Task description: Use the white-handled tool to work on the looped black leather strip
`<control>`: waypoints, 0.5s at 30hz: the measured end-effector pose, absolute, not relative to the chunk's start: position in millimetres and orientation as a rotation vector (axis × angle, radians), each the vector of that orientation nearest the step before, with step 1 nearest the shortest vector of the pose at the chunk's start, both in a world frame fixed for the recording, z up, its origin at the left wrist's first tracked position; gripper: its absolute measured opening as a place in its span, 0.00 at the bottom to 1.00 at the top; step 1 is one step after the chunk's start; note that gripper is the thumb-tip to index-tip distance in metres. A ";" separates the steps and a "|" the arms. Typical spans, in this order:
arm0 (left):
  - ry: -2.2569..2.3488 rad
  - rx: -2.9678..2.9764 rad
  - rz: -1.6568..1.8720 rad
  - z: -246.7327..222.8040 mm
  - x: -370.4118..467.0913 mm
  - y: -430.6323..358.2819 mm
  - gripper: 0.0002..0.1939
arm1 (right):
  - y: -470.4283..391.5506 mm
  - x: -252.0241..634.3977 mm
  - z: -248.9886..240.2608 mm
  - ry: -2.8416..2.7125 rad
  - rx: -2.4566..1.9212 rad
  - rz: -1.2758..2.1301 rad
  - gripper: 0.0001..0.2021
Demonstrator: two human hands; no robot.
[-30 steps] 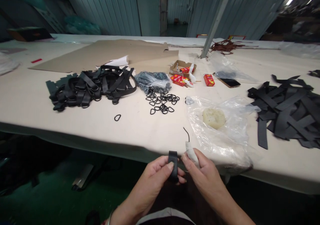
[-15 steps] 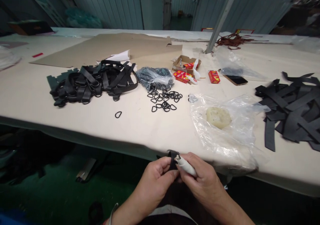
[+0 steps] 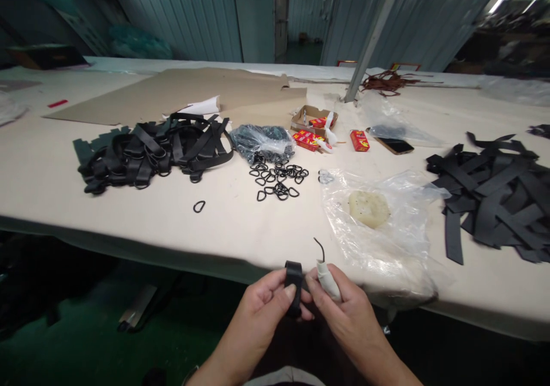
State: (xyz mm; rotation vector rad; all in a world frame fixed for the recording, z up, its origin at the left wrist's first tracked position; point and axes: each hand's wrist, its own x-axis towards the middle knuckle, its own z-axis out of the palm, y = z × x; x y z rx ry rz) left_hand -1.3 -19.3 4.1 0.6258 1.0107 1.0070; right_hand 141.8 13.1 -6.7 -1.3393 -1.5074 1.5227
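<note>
In the head view my left hand (image 3: pixel 267 308) pinches a looped black strap (image 3: pixel 294 277) between thumb and fingers, just off the table's front edge. Close beside it, my right hand (image 3: pixel 346 311) is closed round the white-wrapped handle of a tool (image 3: pixel 328 282). A thin, dark, curved tip sticks up from that handle, clear of the strap. Black D-rings (image 3: pixel 281 174) lie in a loose group on the table beyond my hands, and one single D-ring (image 3: pixel 199 206) sits apart to the left.
Looped black straps (image 3: pixel 158 151) are heaped at left, flat black straps (image 3: pixel 494 197) at right. Between them are a bag of dark pieces (image 3: pixel 263 141), red boxes (image 3: pixel 359 141), a phone (image 3: pixel 395 144) and a yellowish lump (image 3: pixel 369 208) on clear plastic. A metal post (image 3: pixel 373 36) rises behind.
The tool's tip has come away from the strap and its thin dark point now shows. My hands have moved slightly apart, and the strap is turned upright. The whole view has shifted slightly.
</note>
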 end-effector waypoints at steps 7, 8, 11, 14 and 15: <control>0.953 0.574 1.026 5.4 0.1 -21.3 0.15 | 12.6 142.1 -10.7 -1.469 -1.254 1.688 0.15; 0.954 0.576 1.019 5.2 0.1 -22.1 0.15 | 12.6 142.4 -10.3 -1.459 -1.241 1.705 0.15; 0.960 0.606 1.000 5.1 -0.3 -24.6 0.16 | 12.5 144.2 -7.8 -1.482 -1.224 1.739 0.16; 1.027 0.696 0.996 7.5 0.4 -25.8 0.17 | 11.8 146.2 -5.2 -1.533 -1.240 1.756 0.15; 1.069 0.736 0.995 8.5 1.1 -25.9 0.17 | 11.6 146.6 -4.7 -1.542 -1.245 1.761 0.15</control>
